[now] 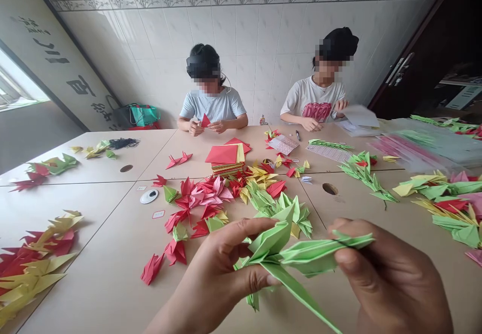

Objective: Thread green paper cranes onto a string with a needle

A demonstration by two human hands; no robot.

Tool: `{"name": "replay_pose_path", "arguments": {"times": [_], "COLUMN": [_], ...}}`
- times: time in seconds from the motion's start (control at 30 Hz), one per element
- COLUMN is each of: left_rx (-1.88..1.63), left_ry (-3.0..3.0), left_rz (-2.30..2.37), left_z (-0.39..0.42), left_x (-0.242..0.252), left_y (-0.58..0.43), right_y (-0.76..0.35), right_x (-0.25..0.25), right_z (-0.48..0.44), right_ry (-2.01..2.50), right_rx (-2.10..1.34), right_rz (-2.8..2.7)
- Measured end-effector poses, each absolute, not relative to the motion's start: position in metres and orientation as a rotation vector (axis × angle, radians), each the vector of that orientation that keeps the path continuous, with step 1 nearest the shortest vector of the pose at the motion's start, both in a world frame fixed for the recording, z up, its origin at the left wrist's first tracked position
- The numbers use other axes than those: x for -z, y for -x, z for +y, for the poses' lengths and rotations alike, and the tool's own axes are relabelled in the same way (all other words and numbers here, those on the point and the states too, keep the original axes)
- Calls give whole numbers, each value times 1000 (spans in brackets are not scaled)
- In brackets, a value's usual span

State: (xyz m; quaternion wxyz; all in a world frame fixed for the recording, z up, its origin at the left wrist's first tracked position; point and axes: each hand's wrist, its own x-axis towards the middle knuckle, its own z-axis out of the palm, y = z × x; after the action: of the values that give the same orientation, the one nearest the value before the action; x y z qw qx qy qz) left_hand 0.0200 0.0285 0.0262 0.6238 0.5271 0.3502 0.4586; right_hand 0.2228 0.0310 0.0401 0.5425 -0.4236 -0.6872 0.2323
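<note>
Close to the camera, my left hand (222,268) is closed around light green folded paper cranes (271,241), thumb in front and fingers behind. Another green paper crane (311,254) reaches across to my right hand (395,279), which pinches its end between thumb and forefinger. A thin dark string (343,242) shows at the right fingertips; most of its run is hidden. One long pointed green part slants down between the hands. Just beyond them lie loose green cranes (284,206) and a heap of red and pink cranes (201,193).
Red and yellow paper squares (226,155) are stacked mid-table. Crane strings lie at left (41,258) and right (448,193). Across the table, one person (213,105) folds red paper; another (320,98) handles white sheets (359,116). Plastic sleeves (422,145) and a table hole (330,189) are at right.
</note>
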Motion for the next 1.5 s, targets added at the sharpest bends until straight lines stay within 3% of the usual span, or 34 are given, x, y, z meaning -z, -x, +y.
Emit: {"name": "replay_pose_path", "arguments": {"times": [0.27, 0.6, 0.87, 1.1, 1.33, 1.5], "left_rx": [-973, -1020, -883, -795, -770, -828], "left_ry": [-1443, -1440, -1686, -1851, -1852, -1760], "left_rz": [899, 1002, 1009, 975, 881, 981], "left_z": [26, 26, 26, 26, 28, 28], "left_x": [-31, -35, -35, -35, -37, -33], "left_y": [-23, -21, -16, -20, -22, -18], "right_y": [-214, -235, -233, -222, -210, -219], "right_x": [-41, -39, -33, -35, -30, -36], "right_z": [41, 42, 48, 53, 61, 60], "right_ry": [867, 942, 679, 644, 901, 648], "right_rx": [-641, -1007, -1496, -1443, -1138, -1518], "right_rz": [-1821, -1794, -1330, -1421, -1520, -1241]}}
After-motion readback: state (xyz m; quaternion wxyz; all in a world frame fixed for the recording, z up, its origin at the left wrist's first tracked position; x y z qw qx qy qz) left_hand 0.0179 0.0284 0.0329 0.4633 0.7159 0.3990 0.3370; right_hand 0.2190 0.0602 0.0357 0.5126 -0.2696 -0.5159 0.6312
